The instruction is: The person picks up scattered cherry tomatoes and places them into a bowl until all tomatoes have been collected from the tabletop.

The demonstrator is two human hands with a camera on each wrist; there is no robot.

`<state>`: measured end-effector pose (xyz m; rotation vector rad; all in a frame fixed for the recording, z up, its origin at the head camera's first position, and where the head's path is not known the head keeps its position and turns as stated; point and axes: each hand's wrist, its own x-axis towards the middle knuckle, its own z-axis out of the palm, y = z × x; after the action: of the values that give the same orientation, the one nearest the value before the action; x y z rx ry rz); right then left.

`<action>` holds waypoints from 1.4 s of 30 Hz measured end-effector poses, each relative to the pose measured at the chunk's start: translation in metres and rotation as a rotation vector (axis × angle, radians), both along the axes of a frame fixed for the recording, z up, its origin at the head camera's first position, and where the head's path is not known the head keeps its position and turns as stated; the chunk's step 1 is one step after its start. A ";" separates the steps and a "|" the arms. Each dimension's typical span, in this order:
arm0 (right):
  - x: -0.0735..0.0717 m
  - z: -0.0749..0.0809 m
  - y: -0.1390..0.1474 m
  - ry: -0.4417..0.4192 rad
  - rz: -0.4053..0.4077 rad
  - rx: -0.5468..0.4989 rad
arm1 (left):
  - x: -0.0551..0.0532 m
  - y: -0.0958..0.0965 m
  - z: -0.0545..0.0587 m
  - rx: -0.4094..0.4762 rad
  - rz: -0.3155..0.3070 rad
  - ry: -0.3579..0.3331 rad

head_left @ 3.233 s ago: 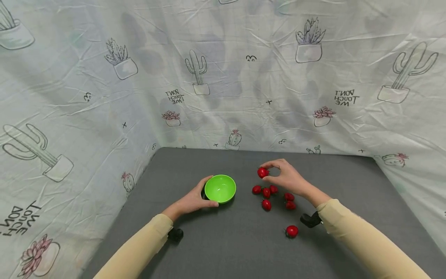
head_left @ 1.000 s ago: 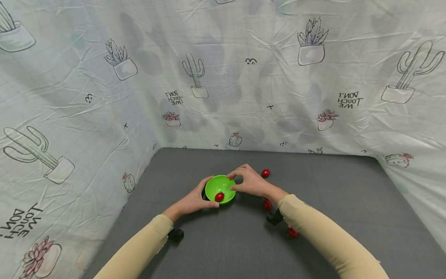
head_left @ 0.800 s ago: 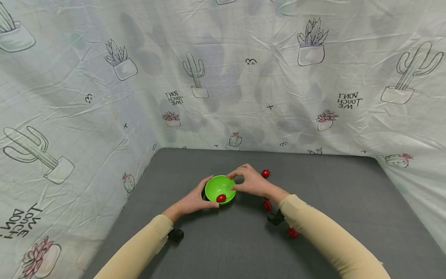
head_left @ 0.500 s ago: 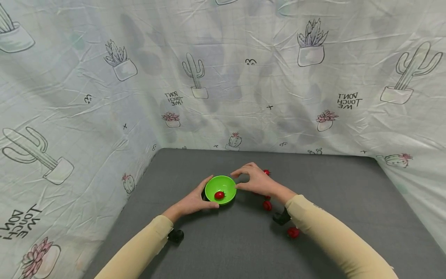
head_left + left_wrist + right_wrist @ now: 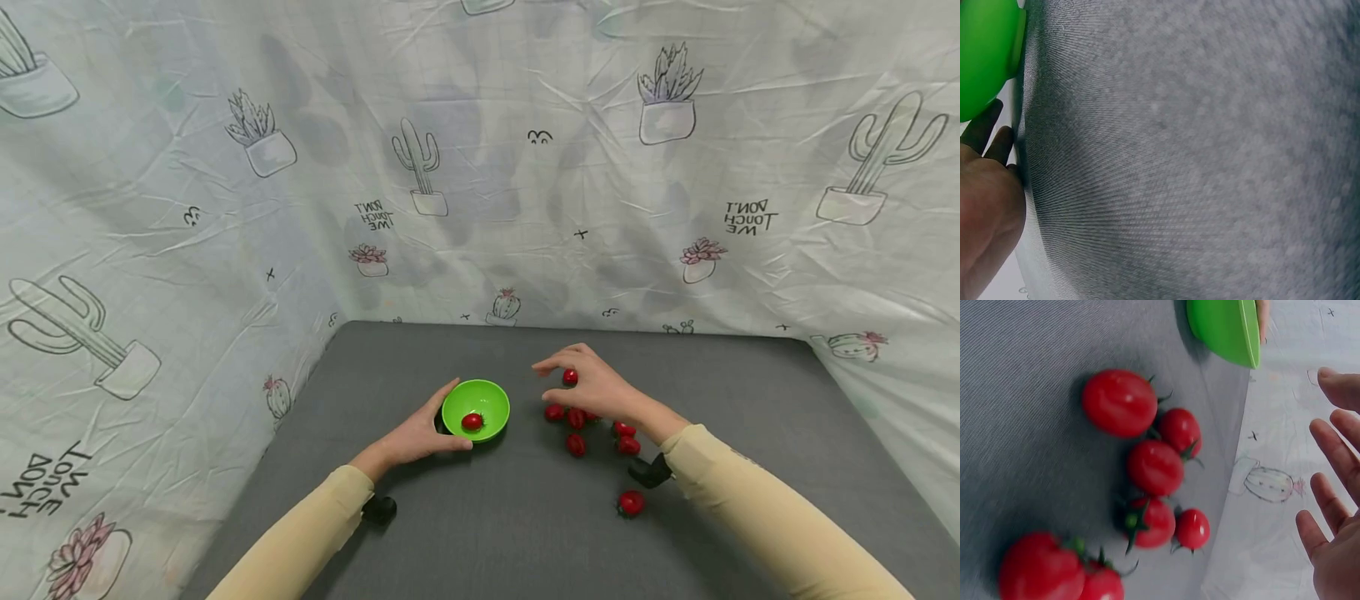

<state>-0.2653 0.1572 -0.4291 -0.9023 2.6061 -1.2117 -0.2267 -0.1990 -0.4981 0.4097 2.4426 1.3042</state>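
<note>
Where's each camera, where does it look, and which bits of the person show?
Head: on the head, looking forward and down at table, bowl, tomatoes and cloth; left hand, right hand and sleeves show.
Left wrist: worn there, looking across the table, bowl at top left; part of the left hand shows.
Right wrist: worn there, looking past tomatoes to bowl and cloth; part of the right hand shows, and a bit of the left hand.
Head and right wrist share tomatoes, bowl, cloth and both hands.

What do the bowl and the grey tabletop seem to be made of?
The green bowl looks like smooth, glossy plastic, judging by its even colour and sheen. The grey tabletop is probably matt fabric: fine, weave-like lines show in the left wrist view.
</note>
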 end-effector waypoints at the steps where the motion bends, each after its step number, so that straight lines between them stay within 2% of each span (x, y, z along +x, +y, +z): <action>1: 0.001 0.000 0.003 0.007 -0.002 0.001 | 0.000 0.000 0.000 0.002 0.000 0.002; 5: 0.006 0.002 0.017 0.043 0.000 0.006 | 0.001 0.001 0.002 0.017 0.001 -0.002; 13: 0.018 0.004 0.043 0.036 -0.028 0.044 | 0.001 0.001 0.000 0.038 0.005 -0.011; 21: 0.030 0.003 0.065 0.068 -0.036 0.064 | 0.000 0.001 0.001 0.034 0.004 -0.010; 36: 0.058 -0.008 0.091 0.055 -0.021 0.096 | -0.001 0.003 0.001 0.029 0.008 -0.016; 42: 0.071 -0.018 0.098 0.056 -0.013 0.087 | -0.001 0.002 0.001 0.035 0.010 -0.017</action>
<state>-0.1946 0.2554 -0.4467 -0.9178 2.6886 -1.0822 -0.2273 -0.1971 -0.4973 0.3937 2.4142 1.3510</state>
